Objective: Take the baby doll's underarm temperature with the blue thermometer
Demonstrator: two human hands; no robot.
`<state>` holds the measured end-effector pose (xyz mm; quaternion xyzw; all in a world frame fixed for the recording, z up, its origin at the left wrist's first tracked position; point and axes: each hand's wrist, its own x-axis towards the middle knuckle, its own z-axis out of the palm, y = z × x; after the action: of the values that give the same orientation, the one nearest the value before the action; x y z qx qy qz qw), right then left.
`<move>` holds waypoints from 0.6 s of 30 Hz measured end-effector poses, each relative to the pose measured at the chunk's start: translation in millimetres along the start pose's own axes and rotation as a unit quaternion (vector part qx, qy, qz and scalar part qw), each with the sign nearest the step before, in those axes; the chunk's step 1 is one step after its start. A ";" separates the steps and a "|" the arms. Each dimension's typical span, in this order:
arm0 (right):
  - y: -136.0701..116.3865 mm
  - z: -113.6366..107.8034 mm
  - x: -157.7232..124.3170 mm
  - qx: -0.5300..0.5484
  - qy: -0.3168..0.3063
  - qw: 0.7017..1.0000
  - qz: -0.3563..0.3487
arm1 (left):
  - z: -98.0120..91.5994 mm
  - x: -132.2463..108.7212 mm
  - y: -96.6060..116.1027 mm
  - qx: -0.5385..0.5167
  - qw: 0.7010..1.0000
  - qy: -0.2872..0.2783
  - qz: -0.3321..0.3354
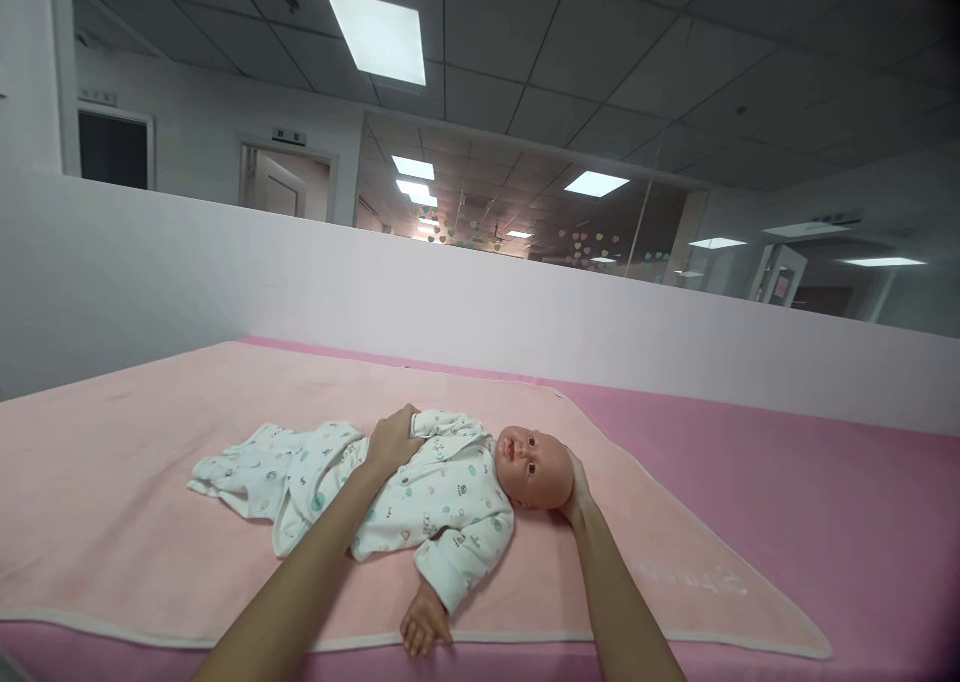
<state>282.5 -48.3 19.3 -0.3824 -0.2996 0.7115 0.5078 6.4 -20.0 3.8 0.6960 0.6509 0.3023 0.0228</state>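
Note:
A baby doll [450, 492] in a white printed top lies on its back, head to the right. Its bottom half is covered by white printed trousers [277, 467]. My left hand [395, 440] is closed at the doll's far side, by the cuff of its far sleeve [450, 424]; the fingertips are hidden, so whether it grips the doll's hand or its waist is unclear. Curved behind the crown, my right hand [577, 487] cups the doll's head [536, 470], its fingers mostly hidden. Toward me, the doll's near hand [425, 622] rests palm-down near the blanket's front edge.
Under the doll spreads a pale peach blanket [150, 412] with white edging, on a pink padded surface [750, 472]. A low white wall [480, 307] rises behind it. Beyond are doorways, a glass window [510, 192] with heart stickers, and ceiling light panels [379, 37].

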 end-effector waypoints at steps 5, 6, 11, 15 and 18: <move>2.0 -4.9 3.8 -0.033 0.013 0.999 -0.018 | 1.6 0.1 -1.3 -0.003 1.000 0.005 0.006; 2.4 -8.0 6.5 -0.038 0.008 0.999 -0.018 | 1.7 -0.1 -1.4 -0.003 1.000 0.004 0.004; 3.6 -24.3 22.2 -0.041 -0.050 0.998 0.007 | 0.8 -0.5 -0.4 -0.010 1.000 -0.004 -0.004; 4.0 -30.7 27.7 -0.028 -0.060 0.998 0.002 | 0.8 0.1 -0.8 -0.005 1.000 -0.004 -0.002; 4.3 -32.9 29.2 -0.014 -0.060 0.998 0.008 | 0.8 -0.2 -1.3 -0.002 1.000 -0.005 -0.002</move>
<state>302.6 -20.6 -8.6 -0.3489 -0.3362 0.7328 0.4778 5.6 -19.7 2.6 0.6963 0.6515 0.2998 0.0275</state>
